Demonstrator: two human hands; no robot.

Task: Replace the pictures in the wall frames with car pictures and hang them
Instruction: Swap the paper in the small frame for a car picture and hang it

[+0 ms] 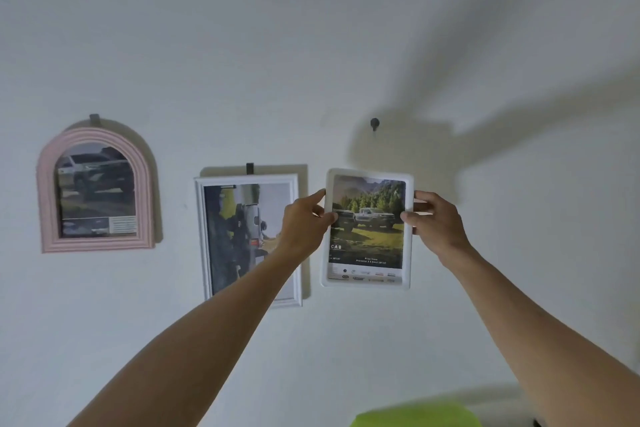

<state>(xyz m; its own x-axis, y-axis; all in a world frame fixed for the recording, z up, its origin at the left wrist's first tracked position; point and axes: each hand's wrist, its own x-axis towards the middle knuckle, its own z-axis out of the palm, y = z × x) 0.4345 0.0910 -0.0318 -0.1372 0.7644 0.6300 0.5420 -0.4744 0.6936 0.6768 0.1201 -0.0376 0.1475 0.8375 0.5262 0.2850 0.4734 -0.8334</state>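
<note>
both grips (304,218) (437,218) on frame (367,229) (upright)

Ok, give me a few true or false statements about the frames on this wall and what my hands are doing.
1. Both hands hold the white rounded frame, left hand on its left edge, right hand on its right edge. True.
2. That frame already hangs on the dark wall hook. False: the bare hook sits above the frame.
3. The pink arched frame hangs furthest left. True.
4. The white rectangular frame lies on the floor. False: it hangs on the wall between the other two.
5. The held frame shows trucks before trees. True.
</note>
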